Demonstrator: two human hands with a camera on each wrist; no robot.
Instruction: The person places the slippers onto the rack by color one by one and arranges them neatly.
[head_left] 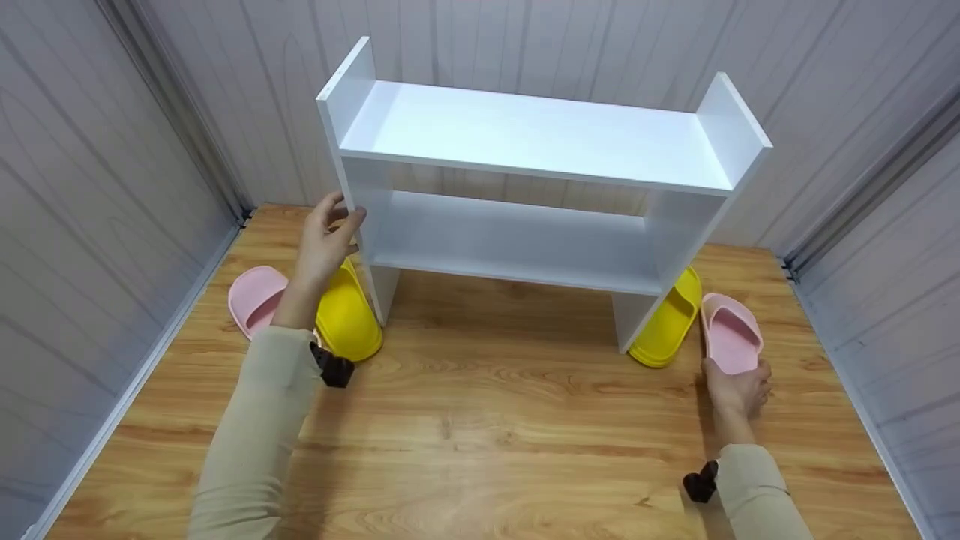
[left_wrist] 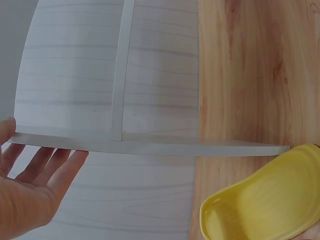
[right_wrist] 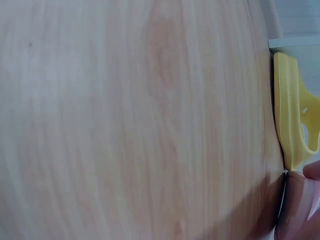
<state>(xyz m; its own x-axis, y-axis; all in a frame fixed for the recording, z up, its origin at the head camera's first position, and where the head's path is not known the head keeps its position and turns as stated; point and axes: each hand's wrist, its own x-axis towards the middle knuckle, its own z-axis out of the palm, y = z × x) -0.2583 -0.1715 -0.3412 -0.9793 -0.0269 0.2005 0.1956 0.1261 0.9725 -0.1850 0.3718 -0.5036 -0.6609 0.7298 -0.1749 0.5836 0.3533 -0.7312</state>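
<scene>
A white two-tier shelf [head_left: 525, 131] stands on the wooden floor. My left hand [head_left: 324, 240] holds the front edge of its left side panel [left_wrist: 160, 148], thumb on the inner face and fingers on the outer. Down at the right, my right hand [head_left: 735, 390] grips the near end of a pink slipper [head_left: 731, 337], which lies beside a yellow slipper [head_left: 671, 322] at the shelf's right leg. Another yellow slipper [head_left: 346, 315] sits against the left leg. Partly behind my left forearm is a second pink slipper [head_left: 259, 292].
Pale wood-patterned walls stand behind the shelf [head_left: 480, 37], on the left [head_left: 75, 225] and on the right [head_left: 892, 300]. Bare wooden floor [head_left: 480, 420] stretches in front of the shelf. A small black device [head_left: 335, 367] sits at my left cuff.
</scene>
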